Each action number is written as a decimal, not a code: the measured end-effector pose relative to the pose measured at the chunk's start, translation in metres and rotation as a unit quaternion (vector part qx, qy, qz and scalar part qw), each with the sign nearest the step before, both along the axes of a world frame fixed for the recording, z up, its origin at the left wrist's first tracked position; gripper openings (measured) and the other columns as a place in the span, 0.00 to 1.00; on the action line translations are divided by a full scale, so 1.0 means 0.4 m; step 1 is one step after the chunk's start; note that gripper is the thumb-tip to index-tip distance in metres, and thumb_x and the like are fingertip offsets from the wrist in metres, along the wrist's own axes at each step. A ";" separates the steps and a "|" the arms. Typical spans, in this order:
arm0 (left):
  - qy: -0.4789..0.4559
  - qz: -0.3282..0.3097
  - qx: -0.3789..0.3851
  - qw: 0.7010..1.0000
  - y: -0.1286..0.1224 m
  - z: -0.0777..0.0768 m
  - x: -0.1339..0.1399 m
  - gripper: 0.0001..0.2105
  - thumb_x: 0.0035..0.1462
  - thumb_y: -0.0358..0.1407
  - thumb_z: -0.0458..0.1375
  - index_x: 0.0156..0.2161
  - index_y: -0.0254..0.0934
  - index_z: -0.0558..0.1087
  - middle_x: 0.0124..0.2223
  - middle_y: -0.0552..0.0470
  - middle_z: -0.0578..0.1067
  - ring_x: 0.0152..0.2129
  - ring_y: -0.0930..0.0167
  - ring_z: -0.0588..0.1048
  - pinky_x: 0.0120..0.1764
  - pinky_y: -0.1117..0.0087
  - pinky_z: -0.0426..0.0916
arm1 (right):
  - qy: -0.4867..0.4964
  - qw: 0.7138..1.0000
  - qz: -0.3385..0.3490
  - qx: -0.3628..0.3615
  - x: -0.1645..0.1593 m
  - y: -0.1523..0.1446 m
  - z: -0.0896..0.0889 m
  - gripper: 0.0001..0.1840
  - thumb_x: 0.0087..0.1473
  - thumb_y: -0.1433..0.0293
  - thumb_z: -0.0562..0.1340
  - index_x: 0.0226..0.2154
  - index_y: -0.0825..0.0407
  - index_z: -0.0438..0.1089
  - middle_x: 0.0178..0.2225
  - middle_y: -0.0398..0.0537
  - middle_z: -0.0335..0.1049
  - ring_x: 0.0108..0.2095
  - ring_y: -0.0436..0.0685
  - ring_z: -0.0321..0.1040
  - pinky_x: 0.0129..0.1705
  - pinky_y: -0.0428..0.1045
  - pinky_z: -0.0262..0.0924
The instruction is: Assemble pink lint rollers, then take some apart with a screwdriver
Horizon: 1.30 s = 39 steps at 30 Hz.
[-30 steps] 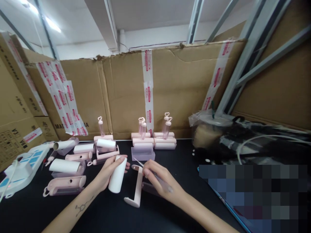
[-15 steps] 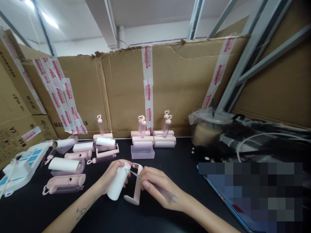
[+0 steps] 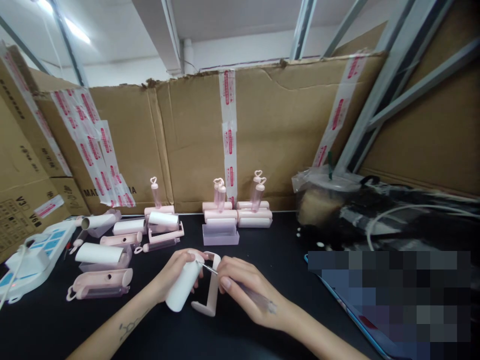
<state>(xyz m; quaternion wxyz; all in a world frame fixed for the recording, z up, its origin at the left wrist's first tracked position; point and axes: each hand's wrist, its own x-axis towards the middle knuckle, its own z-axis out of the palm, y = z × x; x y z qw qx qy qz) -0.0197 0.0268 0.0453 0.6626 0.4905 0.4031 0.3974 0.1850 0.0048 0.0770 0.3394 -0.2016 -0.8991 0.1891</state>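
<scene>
My left hand (image 3: 178,270) is wrapped round a white paper lint roll (image 3: 183,287), which leans with its upper end away from me. My right hand (image 3: 242,287) grips a thin metal-tipped tool (image 3: 249,295) with a clear handle; its exact kind I cannot make out. The tool's tip meets the roll near its upper end. Just beside the roll, between my hands, a pale pink U-shaped roller frame (image 3: 212,290) lies on the black table, its upper end partly behind the roll and fingers.
Left lie several white rolls (image 3: 98,253) and pink holders (image 3: 101,285) beside a power strip (image 3: 37,265). Assembled pink rollers (image 3: 255,216) and a lilac tray (image 3: 220,234) stand before the cardboard wall (image 3: 191,145). Right are a bagged drink cup (image 3: 322,200) and a blue-edged device (image 3: 348,315).
Almost nothing differs. The roll and the tool's tip have shifted very slightly, and both hands keep their grips.
</scene>
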 end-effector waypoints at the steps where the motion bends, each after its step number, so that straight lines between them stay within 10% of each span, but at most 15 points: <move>1: 0.007 0.001 0.005 1.000 0.001 -0.002 0.000 0.16 0.50 0.40 0.50 0.42 0.33 0.68 0.23 0.52 0.71 0.15 0.73 0.69 0.18 0.75 0.63 | -0.002 1.000 -0.001 -0.001 0.000 -0.001 0.001 0.11 0.60 0.73 0.48 0.29 0.52 0.62 0.28 0.46 0.64 0.31 0.52 0.59 0.36 0.49 0.53; 31: 0.028 0.019 0.023 0.999 -0.009 0.007 0.009 0.16 0.51 0.43 0.52 0.40 0.33 0.68 0.24 0.53 0.71 0.15 0.74 0.70 0.17 0.77 0.64 | -0.027 0.999 0.004 0.039 0.002 0.004 0.000 0.10 0.59 0.74 0.47 0.28 0.52 0.59 0.28 0.46 0.63 0.31 0.53 0.58 0.36 0.50 0.53; 39: 0.049 0.001 -0.031 0.998 0.092 0.053 0.059 0.20 0.48 0.51 0.56 0.35 0.33 0.70 0.21 0.52 0.72 0.13 0.72 0.70 0.14 0.75 0.64 | 0.028 0.990 -0.119 0.073 0.029 0.072 -0.005 0.13 0.60 0.71 0.47 0.27 0.52 0.60 0.28 0.46 0.61 0.30 0.53 0.57 0.34 0.49 0.55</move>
